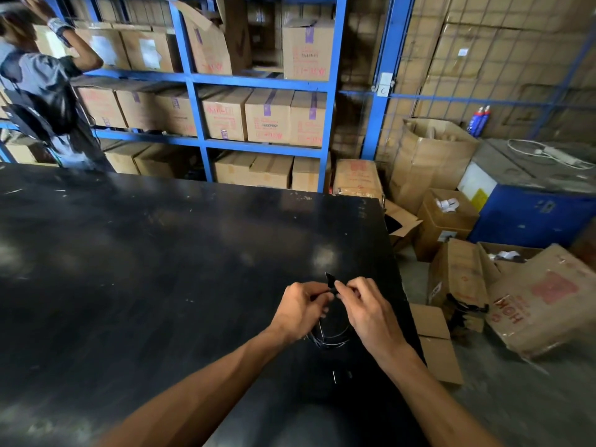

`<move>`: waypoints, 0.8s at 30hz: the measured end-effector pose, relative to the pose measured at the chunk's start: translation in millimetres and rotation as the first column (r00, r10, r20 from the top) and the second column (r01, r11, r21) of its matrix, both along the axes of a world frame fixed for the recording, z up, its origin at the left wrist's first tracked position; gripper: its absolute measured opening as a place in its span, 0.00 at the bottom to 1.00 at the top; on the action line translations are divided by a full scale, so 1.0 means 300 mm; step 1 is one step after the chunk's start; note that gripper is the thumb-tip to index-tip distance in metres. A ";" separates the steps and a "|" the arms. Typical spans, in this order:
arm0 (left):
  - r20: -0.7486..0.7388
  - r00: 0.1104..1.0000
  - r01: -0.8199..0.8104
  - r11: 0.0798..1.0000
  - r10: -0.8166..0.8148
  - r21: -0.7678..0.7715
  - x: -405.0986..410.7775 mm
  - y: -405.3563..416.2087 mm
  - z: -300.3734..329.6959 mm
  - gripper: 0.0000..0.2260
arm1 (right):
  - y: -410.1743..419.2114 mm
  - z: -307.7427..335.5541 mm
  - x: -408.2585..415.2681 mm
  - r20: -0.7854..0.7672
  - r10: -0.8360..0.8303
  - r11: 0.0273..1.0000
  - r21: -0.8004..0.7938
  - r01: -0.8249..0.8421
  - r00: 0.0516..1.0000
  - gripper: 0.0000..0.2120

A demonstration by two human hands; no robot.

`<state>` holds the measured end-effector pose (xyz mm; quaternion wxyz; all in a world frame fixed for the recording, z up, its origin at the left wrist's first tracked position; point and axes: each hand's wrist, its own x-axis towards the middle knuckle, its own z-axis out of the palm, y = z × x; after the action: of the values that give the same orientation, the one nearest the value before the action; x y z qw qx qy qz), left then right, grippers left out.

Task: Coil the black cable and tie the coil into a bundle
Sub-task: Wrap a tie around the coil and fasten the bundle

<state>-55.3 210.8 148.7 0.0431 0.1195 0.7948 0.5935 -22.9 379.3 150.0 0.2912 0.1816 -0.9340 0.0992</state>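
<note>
Black cable (329,337) coiled (thin loops), pinched between left hand (301,309), right hand (367,309)

Cardboard boxes (269,116) are stacked on blue shelves (193,91) behind a black table (161,253). More boxes (545,298) are strewn beside a blue cabinet (532,221).

The black table (161,269) lay bare to the left of and beyond both hands; cardboard boxes (451,285) crowded the floor just past its right edge.
</note>
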 end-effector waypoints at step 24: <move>0.025 0.999 0.033 0.995 -0.035 0.089 -0.045 0.013 0.063 0.05 | 0.059 0.166 -0.133 0.435 0.081 0.964 -0.264 0.041 0.897 0.12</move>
<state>-68.8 214.7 167.7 0.0582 0.1272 0.7647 0.6290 -62.8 397.0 199.7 0.0920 0.1231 -0.9517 0.2657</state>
